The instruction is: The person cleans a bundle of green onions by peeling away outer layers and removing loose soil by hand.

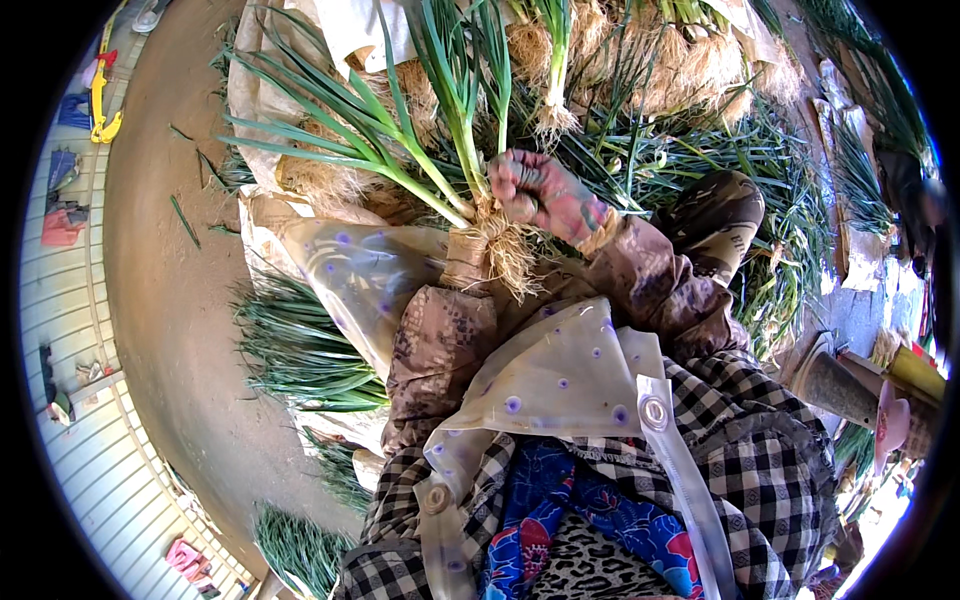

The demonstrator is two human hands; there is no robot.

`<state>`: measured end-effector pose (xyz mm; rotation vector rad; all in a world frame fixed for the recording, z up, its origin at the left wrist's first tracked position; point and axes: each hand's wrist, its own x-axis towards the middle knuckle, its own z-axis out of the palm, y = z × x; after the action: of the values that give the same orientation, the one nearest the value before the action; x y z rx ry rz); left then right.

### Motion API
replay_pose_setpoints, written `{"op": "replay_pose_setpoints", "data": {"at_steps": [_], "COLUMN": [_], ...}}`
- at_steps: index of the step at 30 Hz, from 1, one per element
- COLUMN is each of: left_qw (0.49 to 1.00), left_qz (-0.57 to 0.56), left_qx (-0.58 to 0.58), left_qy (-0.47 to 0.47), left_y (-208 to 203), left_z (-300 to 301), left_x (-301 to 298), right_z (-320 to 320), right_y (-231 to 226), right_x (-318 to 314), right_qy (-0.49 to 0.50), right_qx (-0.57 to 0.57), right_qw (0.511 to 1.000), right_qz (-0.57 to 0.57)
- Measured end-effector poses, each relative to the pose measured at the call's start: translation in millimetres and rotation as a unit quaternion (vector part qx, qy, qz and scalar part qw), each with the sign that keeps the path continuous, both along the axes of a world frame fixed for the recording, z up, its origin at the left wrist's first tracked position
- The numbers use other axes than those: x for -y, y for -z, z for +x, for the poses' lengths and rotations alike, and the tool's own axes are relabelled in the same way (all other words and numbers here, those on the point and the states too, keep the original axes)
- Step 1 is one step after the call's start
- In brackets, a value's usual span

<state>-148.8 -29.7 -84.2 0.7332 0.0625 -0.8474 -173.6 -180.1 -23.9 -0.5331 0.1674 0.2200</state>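
Note:
A fanned bunch of green garlic (458, 130) rises in front of me, long green leaves up and pale stringy roots (505, 250) hanging toward my lap. My left sleeve (440, 340) reaches up to its base. The left hand is mostly hidden behind the stalks and roots, where it appears to hold the bunch. On the right side of the bunch, my right hand (555, 198), stained pink and green, has its fingers curled at a stalk just above the roots. A clear plastic apron (550, 385) with purple spots covers my lap.
More green garlic with shaggy roots (675, 70) lies at the far side. Loose leaves (720, 150) spread beyond my right knee, and leafy bundles (310, 345) lie at left beside the bare floor (165, 280). A bucket (840, 382) and a pink dish (890, 428) are at right.

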Motion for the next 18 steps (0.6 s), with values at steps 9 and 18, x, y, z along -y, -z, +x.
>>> {"op": "replay_pose_setpoints", "data": {"at_steps": [9, 18], "left_qw": [0.999, 0.992], "left_qz": [-0.030, -0.076], "left_qx": [-0.014, 0.010], "left_qy": [0.039, 0.099], "left_y": [8.2, 5.9], "left_z": [9.6, 7.3], "left_x": [4.8, 8.4], "right_z": [-48.5, 9.9], "right_y": [-23.8, 13.8], "right_x": [-1.5, 35.6], "right_qy": [-0.246, -0.003], "right_qx": [0.026, -0.086], "right_qw": [0.935, 0.978], "right_qz": [-0.256, -0.192]}}
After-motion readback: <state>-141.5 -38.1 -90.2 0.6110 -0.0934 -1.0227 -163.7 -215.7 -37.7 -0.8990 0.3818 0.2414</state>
